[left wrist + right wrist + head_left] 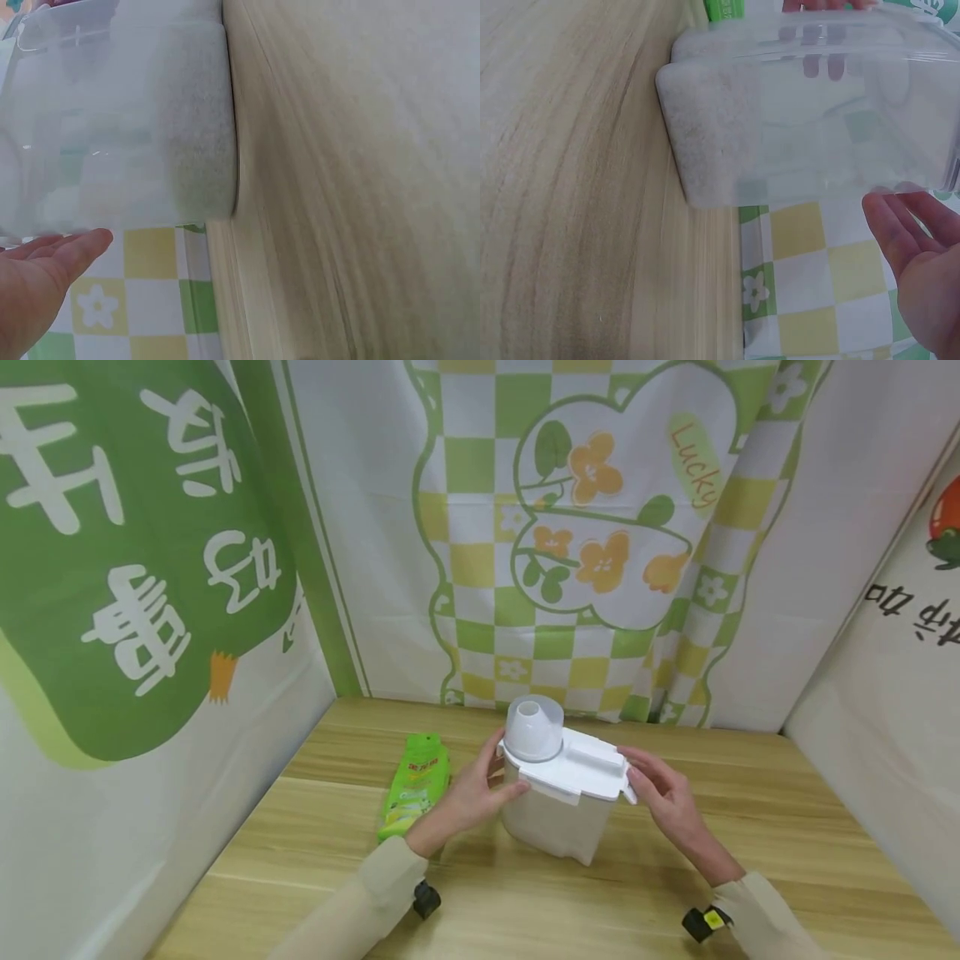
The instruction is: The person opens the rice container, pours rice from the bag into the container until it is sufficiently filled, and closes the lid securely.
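A clear storage container point(557, 822) with a white lid point(577, 764) stands upright on the wooden table. A clear domed cap point(534, 727) covers the spout at the lid's left end. Pale, fine-grained contents point(709, 135) fill its lower part in the wrist views. My left hand point(472, 792) holds the left end, thumb on the front by the lid's edge, fingers round the side and partly hidden. At the opposite end, my right hand point(667, 797) grips the lid's edge beside a tilted white latch point(628, 787). Its fingertips touch the wall in the right wrist view.
A green printed bag point(416, 785) lies on the table point(330, 827) just left of my left hand. Behind the table hangs a green-and-yellow checked cloth point(480, 652). Printed cloth walls stand at the left point(150, 810) and right point(885, 718).
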### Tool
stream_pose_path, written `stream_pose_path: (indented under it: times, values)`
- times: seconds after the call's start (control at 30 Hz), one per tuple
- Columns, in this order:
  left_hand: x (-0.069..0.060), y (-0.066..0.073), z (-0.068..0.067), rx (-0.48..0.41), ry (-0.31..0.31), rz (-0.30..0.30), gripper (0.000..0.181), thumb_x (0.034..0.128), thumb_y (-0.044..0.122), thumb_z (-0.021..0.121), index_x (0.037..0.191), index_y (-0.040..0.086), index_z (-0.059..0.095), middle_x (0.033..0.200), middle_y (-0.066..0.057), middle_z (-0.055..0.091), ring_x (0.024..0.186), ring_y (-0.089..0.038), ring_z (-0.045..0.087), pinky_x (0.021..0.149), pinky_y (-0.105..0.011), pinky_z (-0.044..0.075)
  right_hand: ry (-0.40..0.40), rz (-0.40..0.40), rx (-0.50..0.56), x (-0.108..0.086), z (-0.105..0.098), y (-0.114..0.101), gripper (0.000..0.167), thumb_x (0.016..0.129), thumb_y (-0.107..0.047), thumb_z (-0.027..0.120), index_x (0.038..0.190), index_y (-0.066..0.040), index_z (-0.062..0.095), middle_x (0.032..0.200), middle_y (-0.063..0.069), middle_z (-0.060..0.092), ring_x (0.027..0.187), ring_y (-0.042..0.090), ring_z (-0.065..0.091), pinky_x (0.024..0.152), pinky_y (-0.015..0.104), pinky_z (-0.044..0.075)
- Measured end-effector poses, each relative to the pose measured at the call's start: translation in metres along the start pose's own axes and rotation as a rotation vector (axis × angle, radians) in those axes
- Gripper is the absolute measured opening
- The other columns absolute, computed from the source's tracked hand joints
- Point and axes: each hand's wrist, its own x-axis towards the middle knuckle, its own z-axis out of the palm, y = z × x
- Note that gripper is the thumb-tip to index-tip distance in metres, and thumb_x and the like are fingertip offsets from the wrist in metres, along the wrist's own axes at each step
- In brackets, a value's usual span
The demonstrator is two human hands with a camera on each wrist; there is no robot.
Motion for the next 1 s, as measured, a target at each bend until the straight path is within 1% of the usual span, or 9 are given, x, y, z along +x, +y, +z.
stream_pose_path:
  times: [0.17,0.3,0.43,0.6,0.7,0.77,0.87,0.93,1.0]
  values:
    - [0.004,-0.001,-0.001,-0.023,0.025,0.009,0.085,0.0926,0.021,0.068,0.157,0.011,0.014,0.153,-0.024,0.037,0.136,-0.040,0.046,0.105,-0.045,0.046,-0.004,0.016,0.009,-0.001,0.000,0.001,0.032,0.100,0.001,0.049,0.131,0.006,0.054,0.114,-0.018,0.067,0.096,0.001,0.065,0.070,0.021,0.056]
    - [0.007,-0.002,-0.001,-0.003,0.051,0.008,0.082,0.0941,0.023,0.066,0.156,0.008,0.015,0.150,-0.026,0.041,0.134,-0.041,0.048,0.104,-0.043,0.048,-0.001,0.023,0.006,-0.002,0.000,0.001,0.033,0.099,0.001,0.051,0.131,0.006,0.054,0.116,-0.019,0.066,0.100,0.000,0.064,0.072,0.020,0.056]
    - [0.011,-0.002,0.000,0.027,0.092,-0.005,0.076,0.0949,0.025,0.065,0.155,0.012,0.021,0.145,-0.025,0.047,0.130,-0.038,0.053,0.102,-0.040,0.050,0.005,0.031,-0.001,-0.001,0.000,0.002,0.033,0.098,0.001,0.053,0.131,0.005,0.055,0.116,-0.021,0.066,0.101,-0.001,0.064,0.073,0.020,0.057]
    - [0.015,-0.001,0.002,0.060,0.151,0.027,0.059,0.0977,0.020,0.061,0.150,0.016,0.035,0.138,-0.025,0.055,0.123,-0.038,0.059,0.099,-0.042,0.052,-0.026,0.044,-0.006,-0.001,-0.001,0.002,0.034,0.097,0.000,0.056,0.131,0.003,0.055,0.115,-0.020,0.066,0.100,0.000,0.065,0.075,0.021,0.057]
    - [0.016,0.000,0.005,0.100,0.186,0.043,0.055,0.0983,0.017,0.060,0.149,0.016,0.038,0.136,-0.022,0.057,0.118,-0.037,0.062,0.095,-0.041,0.054,-0.060,0.060,-0.017,-0.001,-0.002,0.002,0.035,0.098,-0.003,0.056,0.133,0.000,0.054,0.117,-0.018,0.066,0.102,0.000,0.064,0.077,0.021,0.057]
    - [0.015,0.002,0.007,0.171,0.222,0.060,0.053,0.0978,0.017,0.061,0.148,0.016,0.042,0.135,-0.020,0.058,0.114,-0.035,0.064,0.091,-0.039,0.056,-0.082,0.065,-0.023,0.000,-0.003,0.002,0.037,0.098,-0.003,0.055,0.135,-0.002,0.053,0.121,-0.010,0.067,0.105,0.000,0.064,0.080,0.022,0.057]
    - [0.012,0.006,0.011,0.345,0.306,0.150,0.045,0.0941,0.016,0.066,0.138,0.013,0.055,0.132,-0.022,0.055,0.111,-0.034,0.063,0.087,-0.039,0.058,-0.124,0.060,-0.016,0.001,-0.005,0.003,0.039,0.099,-0.003,0.054,0.138,-0.001,0.051,0.127,0.014,0.065,0.108,0.000,0.063,0.082,0.024,0.057]
    - [0.011,0.010,0.016,0.481,0.367,0.249,0.037,0.0902,0.015,0.071,0.126,0.011,0.063,0.128,-0.023,0.053,0.110,-0.035,0.060,0.085,-0.041,0.058,-0.154,0.060,-0.008,0.003,-0.006,0.004,0.041,0.099,-0.002,0.053,0.139,-0.001,0.049,0.127,0.028,0.061,0.107,0.001,0.064,0.082,0.025,0.057]
    - [0.009,0.016,0.021,0.590,0.401,0.356,0.029,0.0868,0.014,0.073,0.115,0.011,0.068,0.125,-0.023,0.052,0.111,-0.035,0.055,0.085,-0.043,0.055,-0.178,0.061,0.001,0.004,-0.007,0.004,0.042,0.099,-0.002,0.053,0.141,-0.001,0.047,0.125,0.034,0.059,0.105,0.002,0.065,0.082,0.026,0.058]
